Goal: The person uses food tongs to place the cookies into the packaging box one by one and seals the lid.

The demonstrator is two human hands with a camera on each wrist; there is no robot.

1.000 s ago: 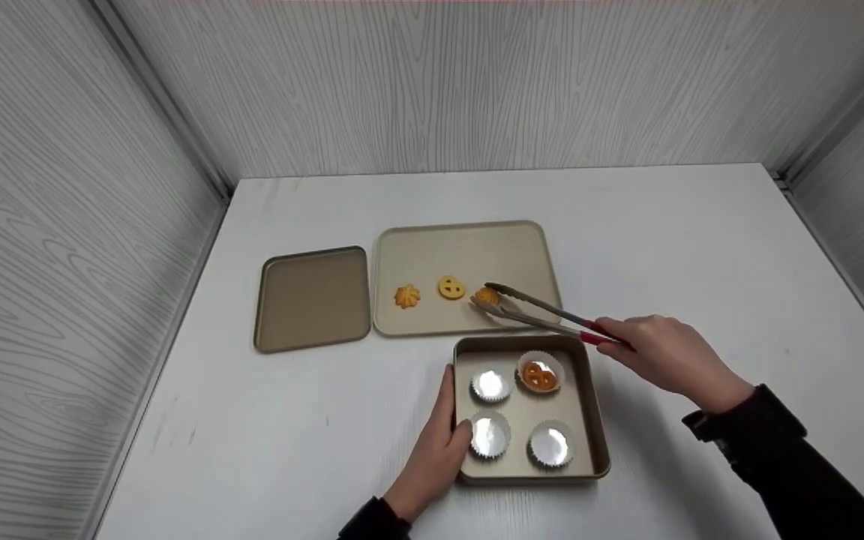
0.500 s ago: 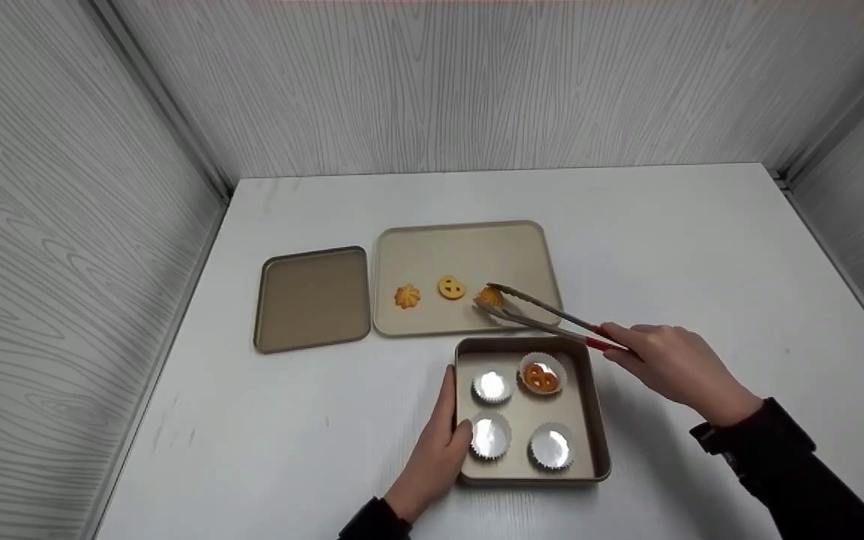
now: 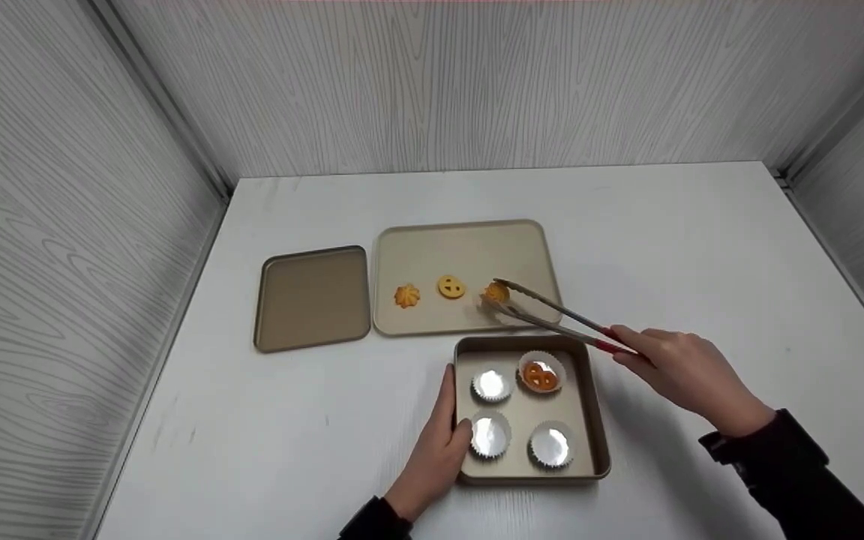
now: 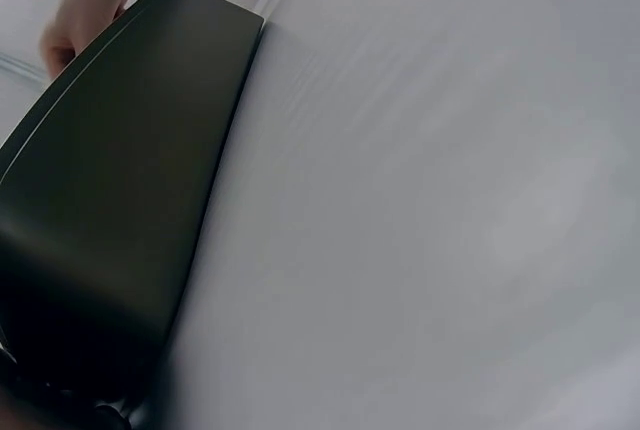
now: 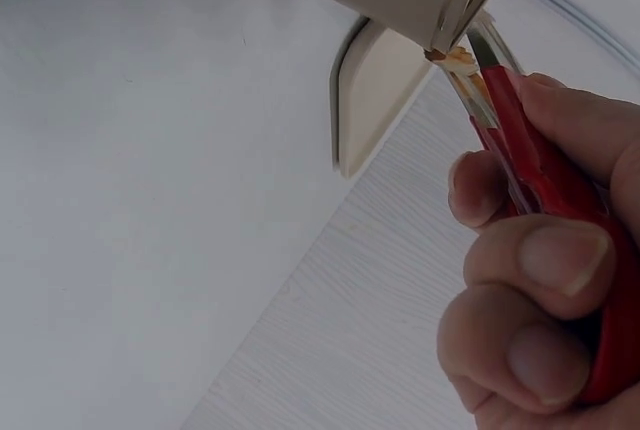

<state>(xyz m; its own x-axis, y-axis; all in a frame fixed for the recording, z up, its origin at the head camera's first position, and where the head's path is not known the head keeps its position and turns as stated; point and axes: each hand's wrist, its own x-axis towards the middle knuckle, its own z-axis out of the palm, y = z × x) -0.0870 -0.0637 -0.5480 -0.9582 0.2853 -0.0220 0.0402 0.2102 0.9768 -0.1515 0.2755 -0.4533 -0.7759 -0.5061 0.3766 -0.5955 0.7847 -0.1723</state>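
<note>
In the head view my left hand grips the left wall of a deep square baking pan, thumb over its rim. Several paper baking cups stand in the pan; the back right cup holds a pretzel-shaped cookie. My right hand grips red-handled metal tongs. Their tips lie either side of a round ridged cookie over the right part of a large tray; whether it is off the tray I cannot tell. The right wrist view shows fingers curled round the red handle.
A ridged cookie and a pretzel-shaped cookie lie on the large tray. Left of it sits a smaller brown tray. Grey wood-grain walls border the white table.
My right hand has drawn back slightly to the right and toward me. The tongs' tips and the ridged cookie between them have shifted a little right. My left hand and the pan hold still.
</note>
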